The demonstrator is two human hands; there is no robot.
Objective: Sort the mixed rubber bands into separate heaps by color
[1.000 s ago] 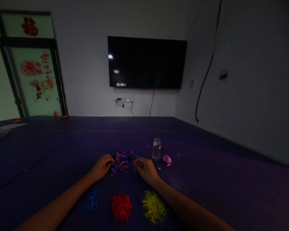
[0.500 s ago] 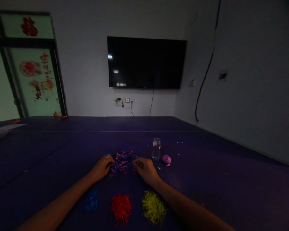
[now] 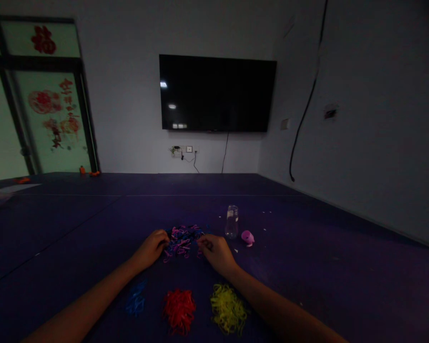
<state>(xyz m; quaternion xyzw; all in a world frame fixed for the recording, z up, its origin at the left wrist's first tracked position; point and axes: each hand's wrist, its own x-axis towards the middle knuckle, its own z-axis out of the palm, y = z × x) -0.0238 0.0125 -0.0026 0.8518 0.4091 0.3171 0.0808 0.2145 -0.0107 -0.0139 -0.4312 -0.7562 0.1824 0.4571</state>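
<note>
A loose heap of pink, purple and dark blue rubber bands (image 3: 181, 240) lies on the dark purple surface between my hands. At its left edge is my left hand (image 3: 153, 247), fingers curled together and touching the heap; what they grip is hidden. My right hand (image 3: 216, 252) pinches at the heap's right edge, and a pinkish bit shows by its fingertips, too small to make out. Nearer to me lie three sorted piles: a small blue pile (image 3: 136, 298), a red pile (image 3: 179, 310) and a yellow pile (image 3: 228, 308) beside my right forearm.
Beyond my right hand stands a clear bottle (image 3: 231, 222), with a pink cap (image 3: 248, 237) lying to its right. Small white scraps are scattered around them. A television (image 3: 218, 93) hangs on the far wall, and a black cable (image 3: 303, 116) dangles at the right.
</note>
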